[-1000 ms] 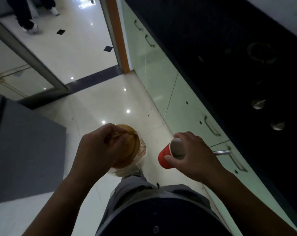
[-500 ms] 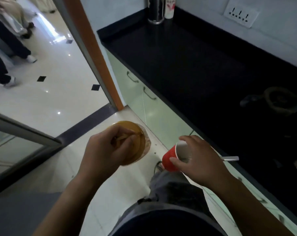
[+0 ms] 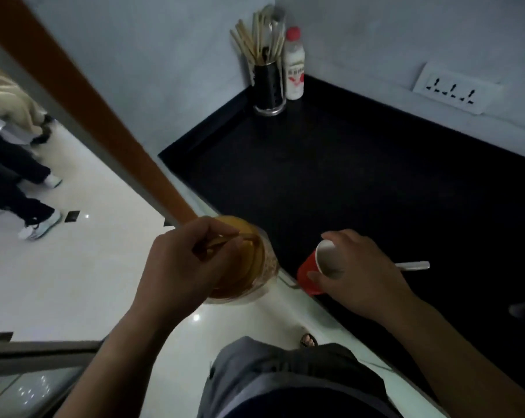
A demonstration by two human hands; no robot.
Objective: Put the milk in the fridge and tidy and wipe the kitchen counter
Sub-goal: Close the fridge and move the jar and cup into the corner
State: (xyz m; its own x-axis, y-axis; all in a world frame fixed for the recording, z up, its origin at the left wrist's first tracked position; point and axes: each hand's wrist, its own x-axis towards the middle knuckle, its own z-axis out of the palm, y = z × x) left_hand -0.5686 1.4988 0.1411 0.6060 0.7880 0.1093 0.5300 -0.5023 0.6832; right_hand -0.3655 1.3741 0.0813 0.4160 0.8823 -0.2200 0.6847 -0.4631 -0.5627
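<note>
One white milk btl (image 3: pixel 294 72), red-capped, upright

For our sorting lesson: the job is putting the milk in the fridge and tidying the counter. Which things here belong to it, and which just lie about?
Job: bowl, red cup, spoon, white bottle (probably the milk), counter.
Lying about: utensil holder, wall socket.

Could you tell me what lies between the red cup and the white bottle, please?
Only bare black counter, in the head view, between the red cup and the white bottle.
</note>
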